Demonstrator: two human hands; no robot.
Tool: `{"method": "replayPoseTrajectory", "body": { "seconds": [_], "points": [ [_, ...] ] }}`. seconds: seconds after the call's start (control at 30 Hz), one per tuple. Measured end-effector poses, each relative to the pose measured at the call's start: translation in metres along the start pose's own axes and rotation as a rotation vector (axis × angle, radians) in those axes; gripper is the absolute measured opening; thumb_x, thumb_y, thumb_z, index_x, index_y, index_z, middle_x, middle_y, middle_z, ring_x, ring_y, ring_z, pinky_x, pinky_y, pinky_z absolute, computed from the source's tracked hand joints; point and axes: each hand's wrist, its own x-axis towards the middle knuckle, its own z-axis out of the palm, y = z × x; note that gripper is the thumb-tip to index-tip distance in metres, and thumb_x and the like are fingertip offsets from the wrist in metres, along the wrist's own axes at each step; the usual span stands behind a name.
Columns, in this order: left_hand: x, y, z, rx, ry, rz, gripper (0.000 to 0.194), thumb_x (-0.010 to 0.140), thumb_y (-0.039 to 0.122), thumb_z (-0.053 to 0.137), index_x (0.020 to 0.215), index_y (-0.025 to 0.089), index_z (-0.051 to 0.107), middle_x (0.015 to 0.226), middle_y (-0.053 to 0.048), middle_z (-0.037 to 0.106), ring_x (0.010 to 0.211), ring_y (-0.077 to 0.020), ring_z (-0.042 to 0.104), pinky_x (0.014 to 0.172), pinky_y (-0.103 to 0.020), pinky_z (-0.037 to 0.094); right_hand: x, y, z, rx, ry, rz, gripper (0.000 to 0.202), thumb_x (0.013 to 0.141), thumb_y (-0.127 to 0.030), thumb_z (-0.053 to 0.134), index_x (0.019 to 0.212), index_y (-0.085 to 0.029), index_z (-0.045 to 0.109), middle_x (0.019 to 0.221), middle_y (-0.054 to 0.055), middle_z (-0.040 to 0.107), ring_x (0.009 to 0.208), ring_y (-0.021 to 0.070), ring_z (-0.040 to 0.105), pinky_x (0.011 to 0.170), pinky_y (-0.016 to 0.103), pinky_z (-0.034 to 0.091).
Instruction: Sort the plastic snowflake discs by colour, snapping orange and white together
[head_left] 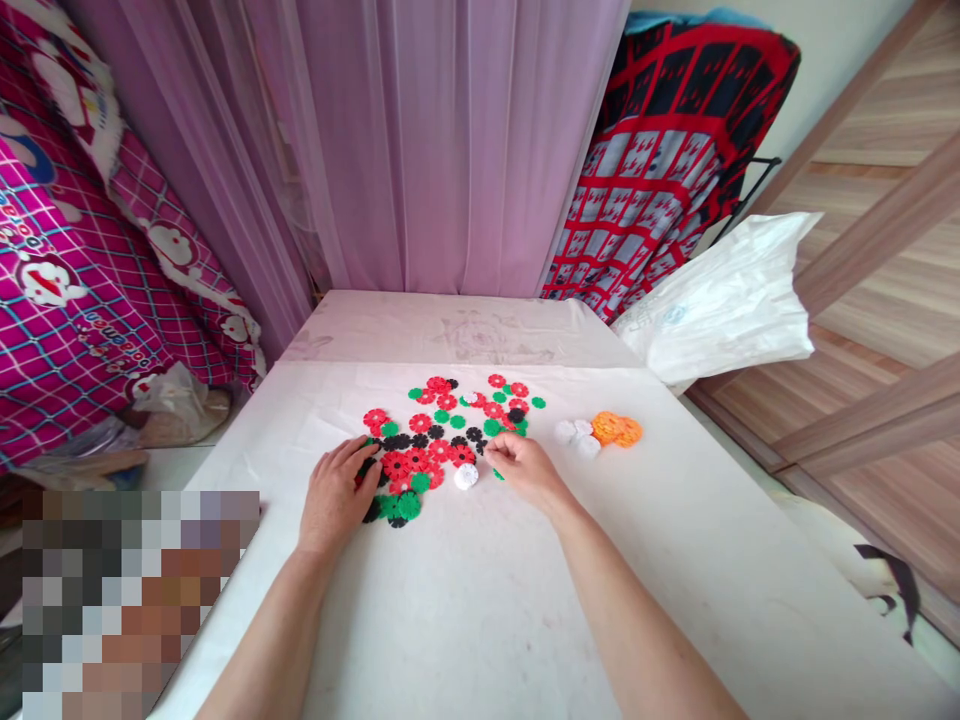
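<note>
Flat plastic flower-shaped discs in red, green, black and white lie in a loose heap on the table. My left hand (339, 492) rests at the heap's left edge, fingers apart, over some black discs (369, 472). To its right are red discs (415, 460), with green discs (409, 503) nearer me. My right hand (523, 468) is at the heap's right side, thumb and fingers pinched together beside black discs (474, 435). Whatever is between those fingertips is hidden. A white disc (466, 477) lies just left of the right hand.
Orange discs (617, 429) and white discs (576, 436) form a separate group at the right. A pale cloth (480, 620) covers the table. A white plastic bag (727, 300) stands past its right edge, near wooden doors (877, 240). A purple curtain (465, 150) hangs behind.
</note>
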Motion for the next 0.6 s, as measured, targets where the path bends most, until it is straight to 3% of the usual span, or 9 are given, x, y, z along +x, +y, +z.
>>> {"method": "replayPoseTrajectory", "body": {
  "seconds": [0.1,0.2,0.33,0.6],
  "points": [
    [0.0,0.0,0.0,-0.001,-0.003,-0.003,0.042,0.094,0.046,0.043,0.115,0.022,0.071,0.132,-0.01,0.067,0.123,-0.03,0.059,0.106,-0.051,0.046,0.001,-0.002,-0.005,0.014,-0.05,0.024,0.016,0.082,-0.033,0.055,0.079,-0.021,0.066,0.07,-0.002,0.066,0.067,0.0143,0.06,0.064,0.025,0.046],
    [-0.001,0.0,0.0,-0.003,-0.004,-0.007,0.042,0.094,0.046,0.044,0.115,0.022,0.071,0.132,-0.01,0.067,0.124,-0.0304,0.059,0.107,-0.052,0.046,-0.005,-0.006,-0.006,-0.012,-0.134,-0.057,0.019,0.078,-0.031,0.064,0.093,-0.022,0.07,0.09,0.0,0.071,0.082,0.0154,0.065,0.075,0.026,0.049],
    [-0.001,-0.001,0.001,0.002,0.001,-0.008,0.041,0.094,0.046,0.044,0.116,0.024,0.071,0.132,-0.009,0.067,0.124,-0.0299,0.059,0.107,-0.052,0.045,-0.016,-0.01,-0.001,-0.102,-0.218,-0.157,0.054,0.068,-0.025,0.078,0.121,-0.026,0.066,0.118,0.003,0.067,0.101,0.0174,0.065,0.091,0.03,0.048],
    [-0.001,0.0,0.0,0.004,-0.006,-0.012,0.04,0.094,0.046,0.045,0.116,0.023,0.071,0.132,-0.009,0.067,0.125,-0.0295,0.059,0.108,-0.051,0.045,-0.014,-0.015,0.004,-0.192,-0.206,-0.187,0.021,0.076,-0.022,0.073,0.097,-0.023,0.072,0.096,0.001,0.068,0.088,0.0151,0.064,0.082,0.027,0.047]
  ]
}}
